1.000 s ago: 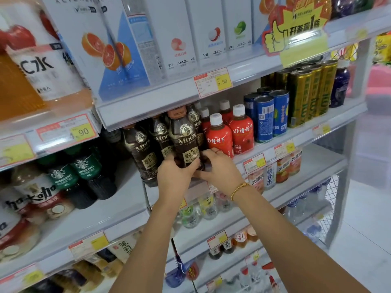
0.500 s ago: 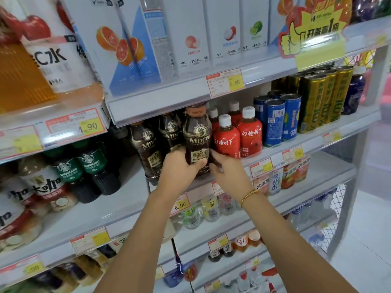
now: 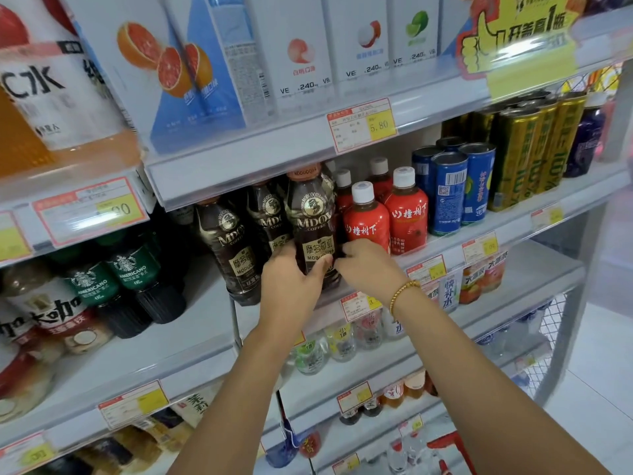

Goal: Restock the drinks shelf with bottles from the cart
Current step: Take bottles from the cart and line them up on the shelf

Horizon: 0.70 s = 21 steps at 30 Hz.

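We saw a person's left hand gripping the lower part of a coffee bottle, with the thumb laid across its label. The right hand had its fingers curled against the bottle's lower right side and wore a bead bracelet at the wrist. The bottle stood upright at the front edge of the middle shelf, its cap just under the shelf above. At nine o'clock from it stood more coffee bottles of the same kind, slightly tilted. At three o'clock, touching or just beside it, were red bottles with white caps. Further along at three o'clock were blue cans, then gold cans. Green-labelled bottles stood well apart at nine o'clock.
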Each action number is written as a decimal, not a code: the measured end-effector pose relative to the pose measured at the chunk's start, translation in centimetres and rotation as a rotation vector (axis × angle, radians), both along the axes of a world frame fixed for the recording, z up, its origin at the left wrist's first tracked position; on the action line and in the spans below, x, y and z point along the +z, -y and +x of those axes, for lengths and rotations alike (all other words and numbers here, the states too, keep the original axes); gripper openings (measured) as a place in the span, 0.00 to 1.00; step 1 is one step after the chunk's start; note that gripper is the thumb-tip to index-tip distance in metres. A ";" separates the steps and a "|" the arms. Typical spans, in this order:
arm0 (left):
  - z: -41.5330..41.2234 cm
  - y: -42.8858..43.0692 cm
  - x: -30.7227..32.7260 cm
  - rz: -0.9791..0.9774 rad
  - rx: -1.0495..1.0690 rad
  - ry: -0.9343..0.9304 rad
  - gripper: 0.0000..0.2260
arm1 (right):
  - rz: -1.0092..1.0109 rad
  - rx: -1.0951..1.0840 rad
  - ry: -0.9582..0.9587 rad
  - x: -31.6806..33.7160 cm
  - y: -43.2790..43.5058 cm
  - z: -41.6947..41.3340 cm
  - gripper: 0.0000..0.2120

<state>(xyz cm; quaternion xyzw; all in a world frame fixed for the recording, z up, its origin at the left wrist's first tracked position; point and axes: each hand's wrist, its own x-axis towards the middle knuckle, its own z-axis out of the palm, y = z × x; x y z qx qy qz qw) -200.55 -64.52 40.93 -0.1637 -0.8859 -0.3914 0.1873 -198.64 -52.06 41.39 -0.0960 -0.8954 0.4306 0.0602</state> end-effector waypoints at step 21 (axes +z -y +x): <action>0.5 -0.8 -0.2 0.008 -0.013 0.017 0.16 | -0.023 0.232 0.067 0.7 -3.0 -1.0 0.13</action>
